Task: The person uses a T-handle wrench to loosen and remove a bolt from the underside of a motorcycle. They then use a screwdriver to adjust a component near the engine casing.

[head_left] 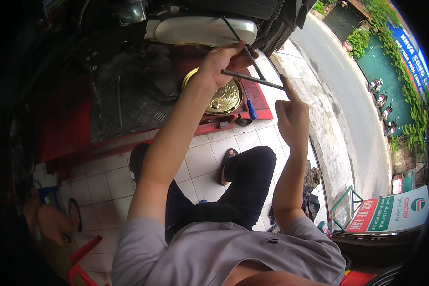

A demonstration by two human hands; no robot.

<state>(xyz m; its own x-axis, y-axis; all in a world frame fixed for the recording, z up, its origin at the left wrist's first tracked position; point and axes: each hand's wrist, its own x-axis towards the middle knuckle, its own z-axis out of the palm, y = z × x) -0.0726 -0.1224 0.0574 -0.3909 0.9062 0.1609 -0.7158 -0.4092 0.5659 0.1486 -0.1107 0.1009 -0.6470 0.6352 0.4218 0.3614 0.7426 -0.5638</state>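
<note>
A dark metal T-handle wrench [271, 85] reaches up to a silver casing [200, 30] at the lower side of a motorbike. Near the middle of its shaft, my left hand [218, 62] is closed round it, the fingertips partly behind the bar. To the right, my right hand [292, 114] has its index finger stretched up against the right end of the crossbar, while its other fingers curl in without gripping anything visible. Below the left hand lies a round gold-coloured tray [224, 101] with a raised pattern, partly covered by my forearm. Beside it rests a blue-handled screwdriver [251, 110].
Under the motorbike is a red lift platform [264, 106] with a dark ridged plate [128, 107]. White floor tiles [199, 159] spread beneath my legs. Another person's legs [52, 219] and a red plastic chair [83, 260] are at left. A road [350, 102] and a signboard [391, 212] lie at right.
</note>
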